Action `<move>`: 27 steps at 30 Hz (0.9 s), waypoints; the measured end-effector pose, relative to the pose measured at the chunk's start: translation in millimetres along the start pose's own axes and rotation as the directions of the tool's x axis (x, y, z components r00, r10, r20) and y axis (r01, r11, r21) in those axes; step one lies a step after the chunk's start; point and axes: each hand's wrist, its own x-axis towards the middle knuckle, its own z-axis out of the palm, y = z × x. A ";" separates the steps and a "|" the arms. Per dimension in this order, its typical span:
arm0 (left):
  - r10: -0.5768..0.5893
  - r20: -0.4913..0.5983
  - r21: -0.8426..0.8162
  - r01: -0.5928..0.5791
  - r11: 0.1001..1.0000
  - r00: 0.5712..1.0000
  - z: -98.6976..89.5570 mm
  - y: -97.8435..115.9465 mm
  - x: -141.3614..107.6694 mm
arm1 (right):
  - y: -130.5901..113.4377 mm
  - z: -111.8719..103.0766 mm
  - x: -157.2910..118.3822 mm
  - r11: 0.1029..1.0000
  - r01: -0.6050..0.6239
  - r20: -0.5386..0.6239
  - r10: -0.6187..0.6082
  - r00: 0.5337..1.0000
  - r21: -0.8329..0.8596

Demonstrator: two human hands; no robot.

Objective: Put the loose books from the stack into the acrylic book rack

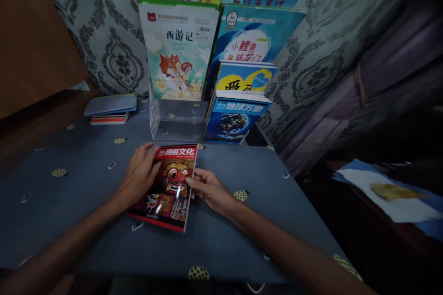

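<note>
From the head view I see the glossy paperback book with a red and black cover and a colourful mask picture [175,184] near the middle of the table with a grey-blue cloth, printed with yellow ovals [86,193]. It is in front of the clear plastic tiered book stand [178,130], with its cover facing up and a little turned. Whether it lies fully on the cloth or is slightly raised, I cannot tell.

My right hand [209,189] is gripping this book by its right edge, the thumb upon the cover and the other fingers at the side. My left hand [140,173] is half open, the fingers loosely bent at the upper left part of the book; I cannot tell how firmly it presses.

In the stand, the white and green book with a red-winged drawing [180,55] stands upright on the left side. On the right side, the blue book with a globe picture [235,120] is the lowest and most forward one. A small stack of thin books [110,108] lies on the cloth at the far left, well apart from my hands.
</note>
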 end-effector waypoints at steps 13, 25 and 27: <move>-0.120 0.355 -0.215 0.206 0.955 0.927 9.1 54.3 -25.8 | 1.3 8.0 -8.2 0.998 0.053 0.093 -0.055 0.994 0.022; -0.123 0.513 -0.374 0.351 0.858 0.849 -16.0 64.3 -9.6 | 1.7 2.5 -8.0 0.999 0.021 0.077 -0.023 0.997 0.036; -0.107 0.502 -0.310 0.295 0.904 0.858 -13.6 66.1 -13.8 | 1.5 2.8 -7.9 0.999 0.022 0.066 -0.025 0.997 0.048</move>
